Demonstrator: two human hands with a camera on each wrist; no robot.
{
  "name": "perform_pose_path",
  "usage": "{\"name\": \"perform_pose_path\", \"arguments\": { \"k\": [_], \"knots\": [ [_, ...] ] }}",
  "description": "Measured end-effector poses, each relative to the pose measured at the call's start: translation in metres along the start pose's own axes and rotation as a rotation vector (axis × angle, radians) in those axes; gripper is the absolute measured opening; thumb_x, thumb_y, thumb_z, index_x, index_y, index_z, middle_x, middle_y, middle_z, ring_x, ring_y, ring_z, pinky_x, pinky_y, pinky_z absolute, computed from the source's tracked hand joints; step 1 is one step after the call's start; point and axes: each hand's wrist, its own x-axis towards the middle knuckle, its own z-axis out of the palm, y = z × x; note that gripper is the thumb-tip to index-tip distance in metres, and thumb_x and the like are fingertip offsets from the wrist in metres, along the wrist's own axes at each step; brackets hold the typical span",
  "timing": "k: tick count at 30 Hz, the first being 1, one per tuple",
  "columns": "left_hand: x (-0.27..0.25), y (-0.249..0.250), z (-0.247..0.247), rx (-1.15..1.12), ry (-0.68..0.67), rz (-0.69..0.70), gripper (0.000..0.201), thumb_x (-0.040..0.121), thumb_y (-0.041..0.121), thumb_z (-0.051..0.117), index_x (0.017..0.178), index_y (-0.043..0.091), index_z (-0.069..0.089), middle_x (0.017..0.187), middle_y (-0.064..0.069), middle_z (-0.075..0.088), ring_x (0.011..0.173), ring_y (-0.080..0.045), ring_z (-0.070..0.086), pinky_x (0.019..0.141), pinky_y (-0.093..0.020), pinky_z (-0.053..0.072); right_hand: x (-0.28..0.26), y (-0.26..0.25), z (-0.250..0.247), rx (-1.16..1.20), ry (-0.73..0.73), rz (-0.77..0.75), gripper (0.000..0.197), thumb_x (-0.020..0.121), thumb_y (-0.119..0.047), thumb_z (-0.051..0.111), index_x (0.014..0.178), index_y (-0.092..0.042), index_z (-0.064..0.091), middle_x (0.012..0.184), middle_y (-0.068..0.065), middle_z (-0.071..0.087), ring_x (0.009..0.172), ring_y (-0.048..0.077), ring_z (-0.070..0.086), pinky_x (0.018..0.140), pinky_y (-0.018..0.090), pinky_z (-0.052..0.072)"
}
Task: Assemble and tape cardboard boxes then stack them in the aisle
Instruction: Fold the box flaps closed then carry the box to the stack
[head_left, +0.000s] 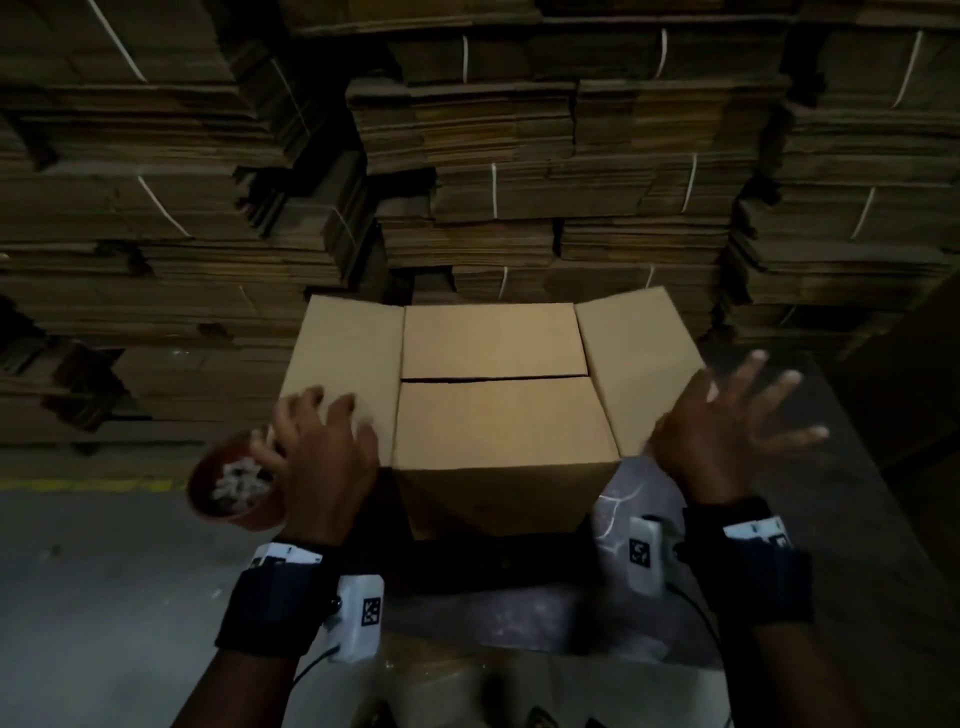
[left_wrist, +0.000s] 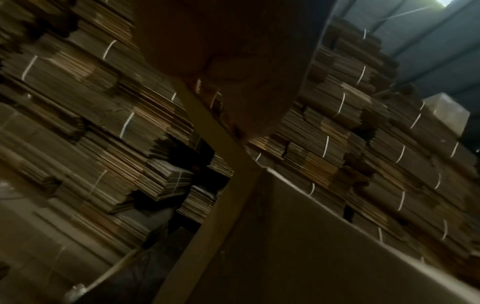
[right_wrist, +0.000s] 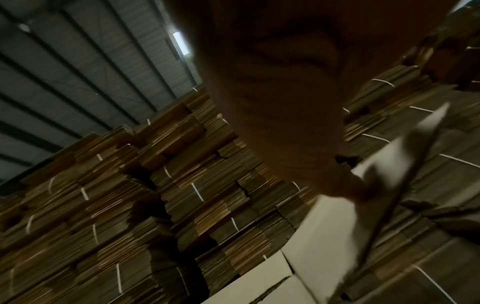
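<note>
A tan cardboard box (head_left: 498, 415) stands upright on the dark table (head_left: 852, 519). Its two inner flaps lie folded flat and meet at a seam across the top. The left side flap (head_left: 343, 353) and the right side flap (head_left: 639, 358) still splay outward. My left hand (head_left: 322, 441) rests on the near part of the left flap with loosely bent fingers; the left wrist view shows the palm (left_wrist: 233, 61) over the flap's edge (left_wrist: 215, 133). My right hand (head_left: 727, 426) is spread wide at the outer side of the right flap, holding nothing; the right wrist view shows its palm (right_wrist: 285, 92) beside that flap (right_wrist: 389, 160).
A red tub (head_left: 208, 499) of small white pieces sits just left of my left hand. Tall stacks of strapped flat cardboard (head_left: 519, 156) wall off the far side. Grey floor with a yellow line (head_left: 83, 486) lies to the left.
</note>
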Motion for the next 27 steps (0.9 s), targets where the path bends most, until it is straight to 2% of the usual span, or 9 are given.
{"name": "perform_pose_path", "arguments": {
  "k": [3,6,9,12,15,17,21,24,27],
  "knots": [
    [-0.003,0.007,0.005,-0.041,-0.283,-0.053,0.079,0.090,0.076,0.041,0.149,0.023,0.036,0.163,-0.013,0.018,0.151,-0.031,0.006,0.116,-0.068,0.002,0.031,0.001,0.025,0.084,-0.286,-0.250,0.038,0.090,-0.039,0.048,0.127,-0.027,0.048,0.158,0.018,0.027,0.147,0.043,0.021,0.112,0.075,0.019],
    [-0.006,0.011,0.010,-0.175,-0.567,-0.124,0.124,0.069,0.097,0.038,0.160,0.020,0.002,0.168,-0.010,-0.010,0.154,-0.028,-0.014,0.120,-0.062,-0.005,0.040,-0.011,0.031,0.299,-0.447,-0.371,0.057,0.101,-0.046,0.032,0.156,-0.031,0.030,0.165,0.011,0.027,0.150,0.033,0.028,0.120,0.051,0.027],
    [0.000,0.008,0.014,-0.288,-0.665,-0.146,0.131,0.064,0.095,0.042,0.160,0.021,-0.007,0.168,-0.009,-0.015,0.154,-0.027,-0.014,0.123,-0.056,-0.002,0.047,-0.027,0.035,0.377,-0.510,-0.421,0.055,0.107,-0.043,0.026,0.161,-0.038,0.013,0.169,0.000,0.018,0.155,0.024,0.019,0.124,0.046,0.020],
    [0.014,-0.007,0.018,-0.302,-0.629,-0.111,0.130,0.062,0.096,0.046,0.161,0.025,0.000,0.169,-0.007,-0.011,0.155,-0.028,-0.012,0.123,-0.057,0.000,0.047,-0.034,0.027,0.381,-0.560,-0.451,0.060,0.102,-0.049,0.021,0.160,-0.046,0.008,0.168,0.002,0.022,0.152,0.025,0.026,0.121,0.049,0.028],
    [0.031,-0.025,0.022,-0.296,-0.537,-0.052,0.132,0.052,0.104,0.046,0.159,0.035,0.014,0.168,0.000,-0.012,0.154,-0.027,-0.012,0.121,-0.063,0.005,0.038,-0.033,0.022,0.366,-0.574,-0.453,0.055,0.107,-0.041,0.027,0.160,-0.045,0.010,0.162,0.008,0.034,0.137,0.032,0.045,0.103,0.044,0.045],
    [0.040,-0.032,0.021,-0.312,-0.420,-0.012,0.116,0.057,0.096,0.059,0.154,0.040,0.027,0.167,0.007,-0.012,0.153,-0.026,-0.010,0.121,-0.061,0.008,0.030,-0.028,0.025,0.366,-0.541,-0.467,0.057,0.106,-0.042,0.032,0.160,-0.043,0.014,0.156,0.011,0.042,0.134,0.033,0.048,0.104,0.041,0.042],
    [0.053,-0.038,0.024,-0.354,-0.110,-0.021,0.095,0.061,0.078,0.077,0.140,0.034,0.047,0.159,-0.002,0.015,0.144,-0.033,0.017,0.108,-0.059,0.033,0.019,-0.007,0.036,0.338,-0.493,-0.492,0.065,0.092,-0.064,0.035,0.153,-0.056,0.015,0.136,0.010,0.054,0.124,0.033,0.053,0.105,0.044,0.043],
    [0.069,-0.036,0.033,-0.440,-0.053,-0.081,0.079,0.065,0.073,0.078,0.123,0.023,0.058,0.129,-0.013,0.054,0.117,-0.033,0.053,0.092,-0.047,0.050,0.008,0.001,0.034,0.290,-0.408,-0.550,0.060,0.097,-0.053,0.051,0.152,-0.051,0.026,0.105,0.000,0.047,0.103,0.031,0.059,0.091,0.042,0.049],
    [0.087,-0.022,0.042,-0.509,-0.036,-0.073,0.048,0.078,0.062,0.076,0.097,0.018,0.066,0.094,-0.008,0.072,0.090,-0.030,0.067,0.079,-0.042,0.054,-0.002,0.002,0.031,0.313,-0.313,-0.641,0.055,0.092,-0.054,0.058,0.144,-0.043,0.046,0.097,-0.007,0.047,0.093,0.025,0.059,0.081,0.041,0.053]
  ]
}}
